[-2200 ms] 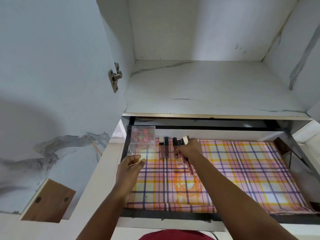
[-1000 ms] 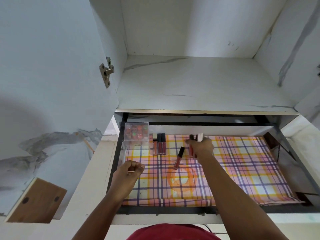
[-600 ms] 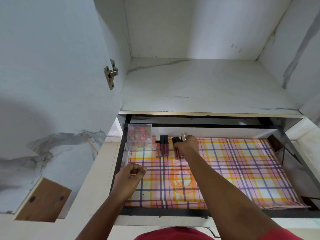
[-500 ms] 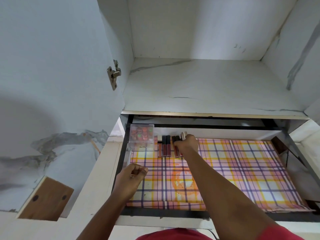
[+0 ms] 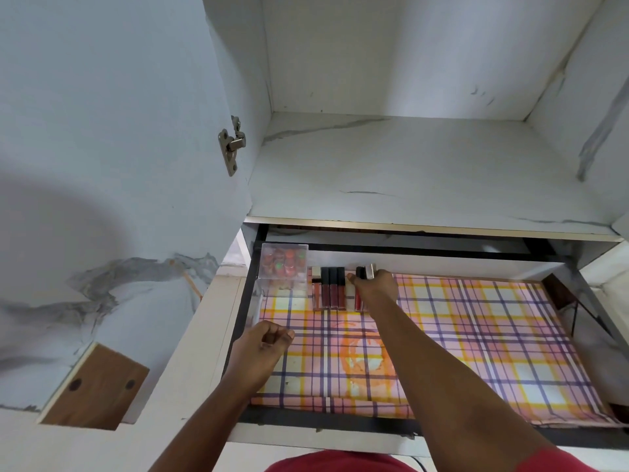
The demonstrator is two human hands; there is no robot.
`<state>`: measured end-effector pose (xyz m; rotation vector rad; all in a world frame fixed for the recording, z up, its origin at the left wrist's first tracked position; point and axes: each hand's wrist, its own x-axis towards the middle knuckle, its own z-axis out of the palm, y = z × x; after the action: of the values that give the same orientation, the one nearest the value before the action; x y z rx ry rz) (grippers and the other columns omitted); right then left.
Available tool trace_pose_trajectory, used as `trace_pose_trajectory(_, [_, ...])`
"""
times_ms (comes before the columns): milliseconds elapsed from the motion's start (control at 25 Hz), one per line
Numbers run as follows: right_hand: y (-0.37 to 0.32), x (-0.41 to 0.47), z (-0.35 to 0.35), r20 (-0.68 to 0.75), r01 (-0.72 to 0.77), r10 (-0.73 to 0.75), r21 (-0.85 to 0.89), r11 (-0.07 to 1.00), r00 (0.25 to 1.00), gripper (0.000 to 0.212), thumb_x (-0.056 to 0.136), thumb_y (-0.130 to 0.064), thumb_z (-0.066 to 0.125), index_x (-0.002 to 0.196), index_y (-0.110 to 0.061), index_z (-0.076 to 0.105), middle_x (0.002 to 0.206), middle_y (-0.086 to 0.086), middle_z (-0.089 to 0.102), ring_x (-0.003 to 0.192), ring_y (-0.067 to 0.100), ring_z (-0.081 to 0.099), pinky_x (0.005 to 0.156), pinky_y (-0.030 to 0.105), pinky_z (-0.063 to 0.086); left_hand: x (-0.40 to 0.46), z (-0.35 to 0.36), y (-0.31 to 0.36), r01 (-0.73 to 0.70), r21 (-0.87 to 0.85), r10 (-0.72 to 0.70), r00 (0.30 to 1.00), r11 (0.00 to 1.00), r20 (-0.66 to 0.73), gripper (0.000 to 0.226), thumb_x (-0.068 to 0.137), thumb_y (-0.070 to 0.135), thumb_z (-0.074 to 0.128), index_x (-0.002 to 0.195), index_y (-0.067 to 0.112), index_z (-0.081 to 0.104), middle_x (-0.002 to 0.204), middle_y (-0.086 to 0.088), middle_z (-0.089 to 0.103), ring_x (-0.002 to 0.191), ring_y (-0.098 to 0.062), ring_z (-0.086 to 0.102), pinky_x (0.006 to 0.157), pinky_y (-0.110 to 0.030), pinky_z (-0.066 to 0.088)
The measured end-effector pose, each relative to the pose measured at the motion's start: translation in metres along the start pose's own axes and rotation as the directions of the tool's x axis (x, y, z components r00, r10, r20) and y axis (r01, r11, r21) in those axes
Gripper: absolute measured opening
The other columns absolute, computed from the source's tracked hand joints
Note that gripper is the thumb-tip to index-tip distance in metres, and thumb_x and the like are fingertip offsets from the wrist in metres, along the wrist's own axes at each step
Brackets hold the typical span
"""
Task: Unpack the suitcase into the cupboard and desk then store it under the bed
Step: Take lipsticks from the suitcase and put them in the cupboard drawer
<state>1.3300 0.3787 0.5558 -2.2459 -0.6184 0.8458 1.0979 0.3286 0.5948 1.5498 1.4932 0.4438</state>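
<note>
Nearest, hovering over the plaid liner (image 5: 476, 335) of the pulled-out drawer (image 5: 326, 426), left hand (image 5: 263, 349): grip loosely curled, perhaps pinching something small, too tiny to tell. Beyond it, right hand (image 5: 376, 287) at the back of the liner, grip clenched round lip gloss tubes (image 5: 361, 284), caps toward the drawer's rear wall. Just left of that hand, on the liner, a neat row of gloss tubes (image 5: 329, 291), and at the liner's back-left corner a clear box (image 5: 284, 267) of small round items. Best done, probably, by laying the held tubes flat, parallel to the row, snug beside it, releasing gently to avoid rolling. Farthest, above the drawer, the cupboard shelf (image 5: 425, 172).
</note>
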Motion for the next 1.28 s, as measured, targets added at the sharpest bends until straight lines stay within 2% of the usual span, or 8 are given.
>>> trace_pose_trajectory(360, [0.006, 0.004, -0.001, 0.050, -0.088, 0.081, 0.152, 0.985, 0.995, 0.031, 0.087, -0.035, 0.065, 0.098, -0.006, 0.062, 0.085, 0.008, 0.064, 0.075, 0.023, 0.062, 0.070, 0.034, 0.055, 0.003, 0.001, -0.003, -0.018, 0.017, 0.018, 1.000, 1.000, 0.024, 0.012, 0.090, 0.030, 0.058, 0.093, 0.018, 0.062, 0.088, 0.008, 0.064, 0.087, -0.008, 0.061, 0.071, -0.018, 0.042])
trace_pose_trajectory(520, [0.001, 0.002, -0.004, 0.098, -0.107, 0.081, 0.295, 0.949, 0.992, 0.020, 0.089, -0.028, 0.064, 0.089, -0.008, 0.061, 0.077, 0.004, 0.063, 0.067, 0.017, 0.061, 0.060, 0.030, 0.053, 0.011, 0.008, 0.004, -0.080, 0.100, 0.073, 0.995, 0.992, 0.072, 0.009, 0.090, 0.026, 0.060, 0.093, 0.019, 0.064, 0.086, 0.015, 0.061, 0.084, -0.002, 0.058, 0.069, -0.009, 0.039])
trace_pose_trajectory(640, [0.004, 0.005, -0.009, 0.179, -0.160, 0.102, 0.350, 0.923, 0.979, 0.016, 0.090, -0.017, 0.058, 0.090, -0.003, 0.064, 0.077, 0.010, 0.066, 0.071, 0.024, 0.063, 0.074, 0.043, 0.057, 0.029, 0.020, 0.009, -0.143, 0.218, 0.125, 0.988, 0.965, 0.094, 0.015, 0.089, 0.020, 0.061, 0.102, 0.015, 0.065, 0.094, 0.009, 0.065, 0.090, -0.007, 0.059, 0.078, -0.016, 0.044])
trace_pose_trajectory(840, [0.001, 0.011, -0.016, 0.168, -0.063, 0.035, 0.166, 0.984, 0.985, 0.014, 0.092, -0.016, 0.052, 0.081, -0.008, 0.056, 0.075, 0.011, 0.060, 0.072, 0.024, 0.058, 0.070, 0.037, 0.050, 0.057, 0.045, 0.009, -0.176, 0.571, 0.190, 0.981, 0.802, 0.036, 0.019, 0.093, 0.021, 0.054, 0.110, 0.013, 0.060, 0.113, -0.003, 0.062, 0.095, -0.016, 0.061, 0.076, -0.024, 0.049])
trace_pose_trajectory(1000, [0.004, 0.015, -0.014, 0.061, 0.030, -0.026, -0.052, 0.998, 0.998, 0.023, 0.084, -0.018, 0.069, 0.103, -0.005, 0.065, 0.097, 0.013, 0.065, 0.088, 0.026, 0.061, 0.066, 0.026, 0.044, 0.068, 0.058, 0.006, -0.163, 0.625, 0.204, 0.979, 0.763, 0.006, 0.021, 0.092, 0.018, 0.056, 0.111, 0.013, 0.058, 0.113, -0.003, 0.056, 0.089, -0.015, 0.059, 0.063, -0.020, 0.042])
trace_pose_trajectory(1080, [0.005, 0.014, -0.011, 0.047, 0.037, -0.034, -0.052, 0.998, 0.998, 0.021, 0.081, -0.022, 0.073, 0.095, -0.008, 0.064, 0.090, 0.009, 0.063, 0.083, 0.023, 0.059, 0.060, 0.024, 0.042, 0.070, 0.064, 0.003, -0.217, 0.623, 0.257, 0.966, 0.752, 0.026, 0.025, 0.091, 0.016, 0.058, 0.115, 0.012, 0.058, 0.115, -0.004, 0.056, 0.088, -0.016, 0.060, 0.064, -0.022, 0.049])
trace_pose_trajectory(1160, [0.006, 0.017, -0.009, 0.091, 0.019, -0.021, 0.027, 0.999, 0.996, 0.018, 0.083, -0.024, 0.071, 0.081, -0.011, 0.058, 0.079, 0.005, 0.059, 0.077, 0.021, 0.055, 0.059, 0.026, 0.040, 0.073, 0.069, 0.001, -0.246, 0.612, 0.289, 0.957, 0.752, 0.030, 0.027, 0.091, 0.017, 0.057, 0.117, 0.013, 0.059, 0.117, -0.004, 0.055, 0.090, -0.017, 0.061, 0.072, -0.027, 0.054])
trace_pose_trajectory(1280, [0.009, 0.020, -0.016, 0.171, -0.085, 0.044, 0.243, 0.966, 0.984, 0.018, 0.088, -0.024, 0.063, 0.091, -0.007, 0.062, 0.079, 0.009, 0.062, 0.074, 0.022, 0.059, 0.061, 0.029, 0.047, 0.076, 0.071, 0.000, -0.254, 0.601, 0.302, 0.953, 0.758, 0.023, 0.020, 0.093, 0.019, 0.054, 0.110, 0.012, 0.062, 0.114, -0.004, 0.056, 0.086, -0.017, 0.061, 0.071, -0.027, 0.054])
